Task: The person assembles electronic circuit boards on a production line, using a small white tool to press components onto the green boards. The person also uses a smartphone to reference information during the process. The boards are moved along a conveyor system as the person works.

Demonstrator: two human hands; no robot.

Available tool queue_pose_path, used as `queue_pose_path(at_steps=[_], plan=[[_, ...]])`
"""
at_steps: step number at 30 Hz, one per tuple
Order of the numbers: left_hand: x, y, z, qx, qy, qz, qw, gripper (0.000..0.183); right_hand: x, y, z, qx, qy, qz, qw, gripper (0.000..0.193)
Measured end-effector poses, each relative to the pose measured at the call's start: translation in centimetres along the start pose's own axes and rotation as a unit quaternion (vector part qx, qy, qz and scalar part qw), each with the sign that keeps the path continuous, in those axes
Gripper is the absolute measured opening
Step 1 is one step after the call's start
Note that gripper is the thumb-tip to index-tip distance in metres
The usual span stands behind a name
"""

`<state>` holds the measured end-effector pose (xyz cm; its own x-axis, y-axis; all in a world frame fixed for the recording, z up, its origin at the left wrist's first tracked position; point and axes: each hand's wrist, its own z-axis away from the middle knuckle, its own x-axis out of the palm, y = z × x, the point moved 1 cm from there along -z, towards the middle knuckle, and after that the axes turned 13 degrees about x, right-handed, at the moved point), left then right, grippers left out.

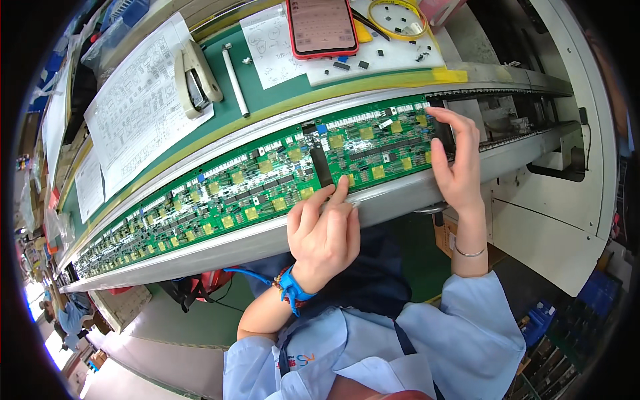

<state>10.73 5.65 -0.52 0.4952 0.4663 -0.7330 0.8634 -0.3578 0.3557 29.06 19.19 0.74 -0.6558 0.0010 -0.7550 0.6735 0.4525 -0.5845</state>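
A green circuit board (365, 148) with yellow squares and many small parts lies between two metal rails at the right end of a row of similar boards. My left hand (325, 233) rests over the near rail (267, 239); its index finger reaches onto the board's near left corner, with the other fingers bent. Thumb and index finger of my right hand (459, 160) are spread apart at the board's right end, the fingertips at its edge. A dark gap parts this board from the neighbouring board (267, 180) on the left.
Beyond the far rail, a green work surface holds a stapler (197, 83), a white pen-like stick (235, 81), printed sheets (137, 110) and a red-cased phone (322, 30). Loose black chips and yellow tape (398, 33) lie on a white pad (393, 61). A chain track (527, 133) continues rightward into a pale machine housing (547, 227).
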Motion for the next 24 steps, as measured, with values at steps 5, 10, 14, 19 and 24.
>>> queue_pose_path(at_steps=[5,10,14,19,24], plan=[[0.0,-0.1,0.1,0.002,0.000,0.000,1.000,0.011,0.0,-0.7,-0.2,-0.041,-0.060,0.048,0.996,0.040],[-0.2,-0.1,0.1,-0.001,-0.003,-0.002,1.000,0.011,0.3,-1.2,-0.8,-0.065,-0.121,0.066,0.988,0.047],[-0.2,-0.1,-0.2,0.000,0.003,0.006,1.000,0.012,0.2,-1.3,-0.8,-0.057,-0.158,0.072,0.983,0.050],[-0.4,0.0,-0.2,0.000,0.007,0.006,1.000,0.012,0.2,-1.4,-0.8,-0.052,-0.173,0.075,0.981,0.051],[-0.3,0.0,-0.1,-0.001,0.009,0.008,1.000,0.013,0.2,-1.6,-0.9,-0.056,-0.174,0.069,0.981,0.050]])
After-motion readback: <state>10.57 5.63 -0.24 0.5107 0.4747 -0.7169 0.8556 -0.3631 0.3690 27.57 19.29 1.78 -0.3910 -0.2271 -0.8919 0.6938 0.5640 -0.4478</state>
